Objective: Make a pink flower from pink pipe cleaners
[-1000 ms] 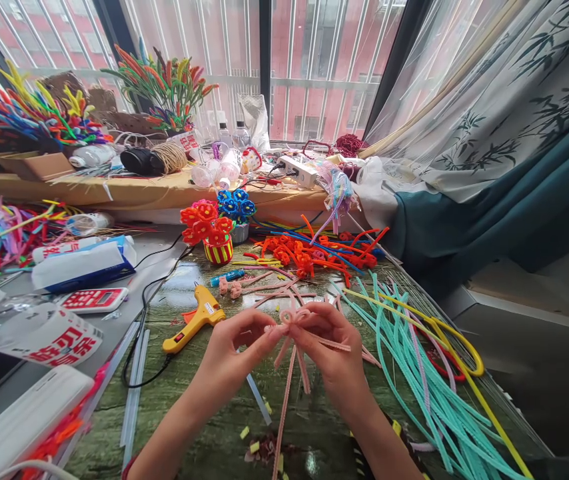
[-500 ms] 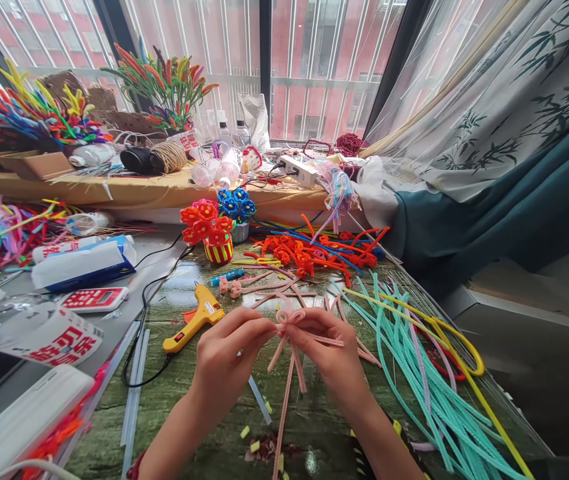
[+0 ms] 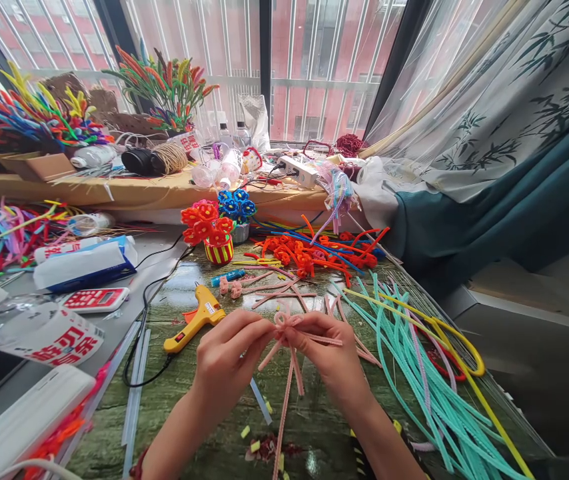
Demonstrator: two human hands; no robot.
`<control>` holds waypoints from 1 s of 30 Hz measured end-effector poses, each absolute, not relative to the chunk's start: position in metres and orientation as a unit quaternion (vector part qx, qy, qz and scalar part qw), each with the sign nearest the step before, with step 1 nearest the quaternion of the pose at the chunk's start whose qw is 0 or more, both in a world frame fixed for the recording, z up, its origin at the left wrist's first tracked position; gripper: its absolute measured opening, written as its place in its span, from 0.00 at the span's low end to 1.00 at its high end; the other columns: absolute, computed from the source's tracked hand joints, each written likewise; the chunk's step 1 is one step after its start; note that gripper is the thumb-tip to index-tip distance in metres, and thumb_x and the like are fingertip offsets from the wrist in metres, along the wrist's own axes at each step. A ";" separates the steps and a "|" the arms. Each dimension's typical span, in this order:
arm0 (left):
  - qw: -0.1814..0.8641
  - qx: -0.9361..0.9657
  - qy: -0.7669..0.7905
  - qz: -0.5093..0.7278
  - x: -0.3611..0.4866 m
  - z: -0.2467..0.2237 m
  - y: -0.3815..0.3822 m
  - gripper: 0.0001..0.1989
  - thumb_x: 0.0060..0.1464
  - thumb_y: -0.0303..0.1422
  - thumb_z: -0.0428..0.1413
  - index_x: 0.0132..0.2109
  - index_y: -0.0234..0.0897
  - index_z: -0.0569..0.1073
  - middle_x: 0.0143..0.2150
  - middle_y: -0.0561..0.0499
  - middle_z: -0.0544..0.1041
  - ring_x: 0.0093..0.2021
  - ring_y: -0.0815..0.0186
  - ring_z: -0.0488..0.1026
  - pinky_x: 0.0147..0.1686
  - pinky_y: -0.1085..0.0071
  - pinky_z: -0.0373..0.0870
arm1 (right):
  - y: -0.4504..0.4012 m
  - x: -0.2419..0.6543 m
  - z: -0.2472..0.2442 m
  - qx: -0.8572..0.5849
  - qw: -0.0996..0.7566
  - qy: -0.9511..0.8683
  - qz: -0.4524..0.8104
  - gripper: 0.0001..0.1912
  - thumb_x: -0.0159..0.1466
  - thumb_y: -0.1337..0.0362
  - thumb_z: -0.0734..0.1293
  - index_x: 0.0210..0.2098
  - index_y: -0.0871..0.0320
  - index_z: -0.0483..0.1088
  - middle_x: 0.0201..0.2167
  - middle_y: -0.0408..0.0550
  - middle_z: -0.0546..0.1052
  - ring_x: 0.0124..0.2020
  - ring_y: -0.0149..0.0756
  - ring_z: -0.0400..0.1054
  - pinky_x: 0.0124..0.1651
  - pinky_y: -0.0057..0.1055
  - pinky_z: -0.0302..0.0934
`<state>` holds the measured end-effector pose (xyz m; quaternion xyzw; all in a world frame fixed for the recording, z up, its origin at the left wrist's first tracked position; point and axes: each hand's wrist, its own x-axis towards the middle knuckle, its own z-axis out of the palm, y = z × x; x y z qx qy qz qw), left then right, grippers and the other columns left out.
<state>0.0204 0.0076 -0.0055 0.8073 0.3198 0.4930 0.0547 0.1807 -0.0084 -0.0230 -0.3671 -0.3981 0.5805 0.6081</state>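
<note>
Between my hands is a looped bunch of pink pipe cleaners (image 3: 283,321), with several loose ends hanging down and one pointing right. My left hand (image 3: 232,347) pinches the bunch from the left, thumb and forefinger together. From the other side my right hand (image 3: 329,350) grips it near the base of the loops. Parts of the loops are hidden by the fingertips. Beyond my hands, more pink pipe cleaners (image 3: 284,293) lie on the green table (image 3: 204,420), two of them ending in small curled pieces (image 3: 229,287).
A yellow glue gun (image 3: 194,320) with a black cord lies left of my hands, by clear glue sticks (image 3: 134,393). Turquoise pipe cleaners (image 3: 424,380) spread on the right. Red pipe-cleaner pieces (image 3: 304,253) and a striped pot of red flowers (image 3: 218,251) stand behind.
My left fingertips have shifted slightly left along the pink bunch. Its left hanging end now swings further out to the left; the right hand stays nearly in place.
</note>
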 end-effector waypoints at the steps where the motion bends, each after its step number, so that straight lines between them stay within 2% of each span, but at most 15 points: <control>1: 0.050 0.809 0.321 0.490 0.021 -0.006 0.007 0.08 0.55 0.20 0.56 0.38 0.38 0.76 0.31 0.51 0.77 0.31 0.69 0.74 0.32 0.75 0.69 | -0.009 0.180 -0.023 -0.369 0.608 -0.397 0.580 0.06 0.52 0.64 0.77 0.28 0.57 0.78 0.29 0.45 0.82 0.32 0.39 0.78 0.39 0.32 0.72; 8: 0.065 0.808 0.334 0.481 0.021 -0.004 0.007 0.06 0.58 0.24 0.55 0.37 0.38 0.75 0.31 0.50 0.77 0.31 0.68 0.73 0.32 0.74 0.69 | -0.010 0.179 -0.022 -0.374 0.613 -0.372 0.588 0.09 0.50 0.62 0.77 0.26 0.58 0.76 0.29 0.46 0.81 0.31 0.39 0.77 0.40 0.36 0.71; 11: 0.153 0.780 0.385 0.468 0.022 -0.002 0.008 0.02 0.56 0.29 0.57 0.36 0.37 0.74 0.31 0.51 0.76 0.29 0.69 0.70 0.29 0.75 0.67 | -0.011 0.180 -0.021 -0.372 0.623 -0.382 0.572 0.08 0.51 0.62 0.77 0.26 0.57 0.75 0.29 0.46 0.81 0.33 0.39 0.76 0.41 0.34 0.71; 15: 0.367 0.707 0.435 0.420 0.025 0.001 0.008 0.11 0.58 0.39 0.55 0.34 0.35 0.74 0.30 0.51 0.74 0.28 0.69 0.69 0.26 0.75 0.65 | -0.012 0.181 -0.020 -0.384 0.624 -0.428 0.530 0.07 0.55 0.63 0.75 0.31 0.55 0.74 0.30 0.45 0.81 0.35 0.39 0.76 0.40 0.32 0.70; 18: 0.478 0.641 0.447 0.402 0.028 0.002 0.008 0.15 0.56 0.43 0.55 0.32 0.33 0.74 0.28 0.52 0.72 0.25 0.71 0.65 0.23 0.77 0.61 | -0.014 0.181 -0.020 -0.397 0.620 -0.459 0.498 0.10 0.55 0.65 0.74 0.36 0.54 0.72 0.30 0.42 0.81 0.34 0.37 0.76 0.38 0.30 0.70; 21: 0.551 0.593 0.458 0.367 0.028 -0.001 0.011 0.19 0.50 0.48 0.59 0.31 0.33 0.74 0.22 0.56 0.66 0.21 0.73 0.59 0.19 0.77 0.56 | -0.016 0.181 -0.020 -0.417 0.613 -0.501 0.446 0.12 0.55 0.66 0.74 0.39 0.53 0.73 0.31 0.43 0.81 0.35 0.37 0.76 0.40 0.29 0.70; 24: 0.610 0.565 0.443 0.335 0.026 -0.007 0.014 0.21 0.47 0.50 0.60 0.29 0.32 0.73 0.19 0.58 0.61 0.20 0.73 0.56 0.17 0.78 0.53 | -0.016 0.180 -0.021 -0.429 0.595 -0.531 0.425 0.09 0.57 0.65 0.73 0.39 0.54 0.75 0.33 0.45 0.81 0.36 0.39 0.77 0.41 0.31 0.70; 30: 0.631 0.541 0.438 0.342 0.023 -0.014 0.017 0.21 0.47 0.48 0.61 0.31 0.31 0.74 0.21 0.57 0.62 0.21 0.74 0.55 0.16 0.79 0.50 | -0.012 0.179 -0.026 -0.436 0.573 -0.528 0.451 0.04 0.58 0.64 0.72 0.35 0.54 0.79 0.35 0.46 0.82 0.40 0.42 0.77 0.43 0.33 0.71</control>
